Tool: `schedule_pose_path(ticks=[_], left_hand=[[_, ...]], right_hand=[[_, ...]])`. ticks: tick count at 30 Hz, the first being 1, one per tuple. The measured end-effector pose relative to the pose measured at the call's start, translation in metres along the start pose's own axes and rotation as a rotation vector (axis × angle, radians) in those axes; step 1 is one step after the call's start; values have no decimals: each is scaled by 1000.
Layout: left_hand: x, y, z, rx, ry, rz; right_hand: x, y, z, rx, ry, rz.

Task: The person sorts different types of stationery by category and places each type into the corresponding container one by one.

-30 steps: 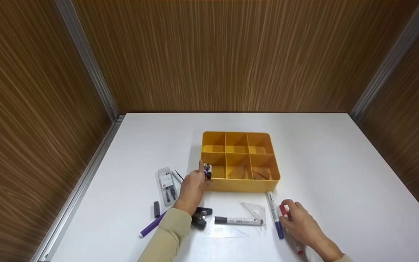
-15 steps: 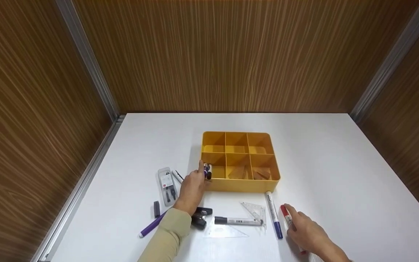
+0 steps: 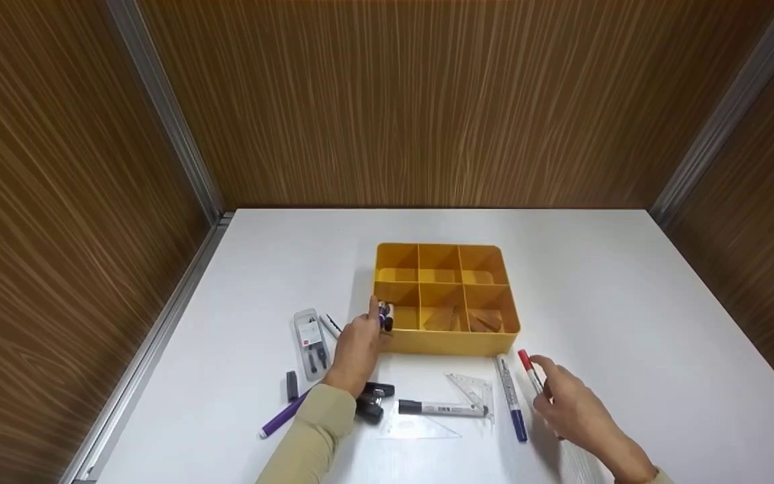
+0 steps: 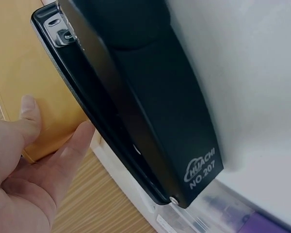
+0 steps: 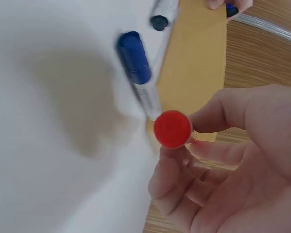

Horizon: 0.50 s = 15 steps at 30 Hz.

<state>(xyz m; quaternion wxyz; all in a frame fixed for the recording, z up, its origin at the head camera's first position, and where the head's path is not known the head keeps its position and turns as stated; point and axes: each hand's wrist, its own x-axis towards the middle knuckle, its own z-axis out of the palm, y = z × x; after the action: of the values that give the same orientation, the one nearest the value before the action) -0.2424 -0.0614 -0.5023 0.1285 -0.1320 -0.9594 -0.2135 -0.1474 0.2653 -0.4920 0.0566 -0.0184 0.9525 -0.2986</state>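
In the head view, my right hand pinches a whiteboard marker with a red end, held tilted to the right of the blue marker. The right wrist view looks straight at the round red end between thumb and fingers. My left hand grips the left front corner of a yellow compartment box. Seen from the left wrist, the thumb lies against the yellow wall with the fingers bent around its edge. Small dark and white items sit in the compartment beside that hand.
A black stapler lies below the left wrist. Around it are a purple marker, a grey cap and a clear compass case. A black-capped marker lies across clear set squares. Brown panels enclose the white table.
My right hand has closed its fingers on the red marker, raised it off the table and moved it slightly forward. My left hand has stayed at the box corner.
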Motion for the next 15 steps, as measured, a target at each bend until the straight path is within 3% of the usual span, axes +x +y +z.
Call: schedule_pose_path(ticks=[10, 15], left_hand=[[1, 1, -1, -28, -34, -29], [0, 1, -1, -16, -17, -20]], right_hand=[[21, -40, -15, 78, 41, -212], [39, -68, -13, 50, 88, -378]])
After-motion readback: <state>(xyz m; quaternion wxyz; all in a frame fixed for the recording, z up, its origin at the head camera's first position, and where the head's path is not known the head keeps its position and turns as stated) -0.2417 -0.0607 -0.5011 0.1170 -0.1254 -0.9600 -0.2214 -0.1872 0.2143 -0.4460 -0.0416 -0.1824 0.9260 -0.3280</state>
